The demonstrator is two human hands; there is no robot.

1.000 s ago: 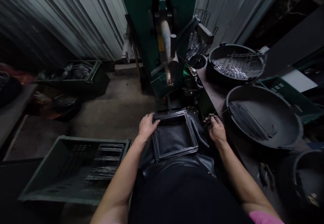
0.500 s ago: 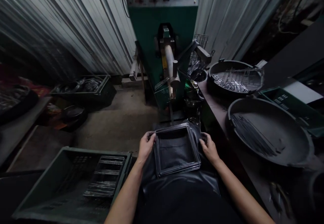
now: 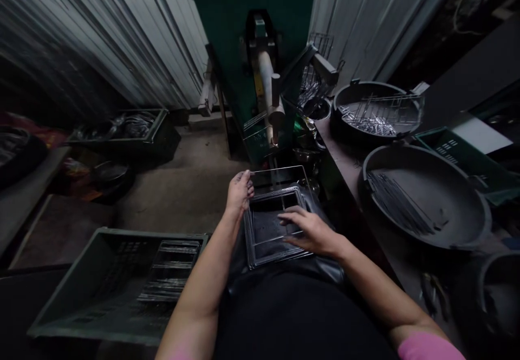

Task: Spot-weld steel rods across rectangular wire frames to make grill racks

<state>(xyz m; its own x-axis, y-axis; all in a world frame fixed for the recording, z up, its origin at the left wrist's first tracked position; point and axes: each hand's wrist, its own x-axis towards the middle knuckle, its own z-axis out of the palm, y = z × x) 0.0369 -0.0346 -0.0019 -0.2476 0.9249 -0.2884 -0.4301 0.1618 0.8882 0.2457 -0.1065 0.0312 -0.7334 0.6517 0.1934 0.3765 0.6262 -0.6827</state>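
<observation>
The left hand (image 3: 240, 192) grips one wire frame (image 3: 277, 169) at its left side, raised above the frame stack (image 3: 276, 260) on the lap. The right hand (image 3: 312, 231), fingers parted, is over the stack's right side; contact cannot be determined.

Bench (image 3: 339, 156): runs along the right side; carries a far round pan (image 3: 350, 135), a near round pan (image 3: 457, 197) just beside it and, closer in, a pair of pliers (image 3: 427, 294).
Floor (image 3: 195, 159): bears a green bin (image 3: 142, 147) near the wall (image 3: 162, 51).
Lap (image 3: 264, 224), dark-covered: supports a stack of rectangular wire frames (image 3: 276, 258).
Low table (image 3: 40, 173), far left: holds a black tub (image 3: 26, 156).
</observation>
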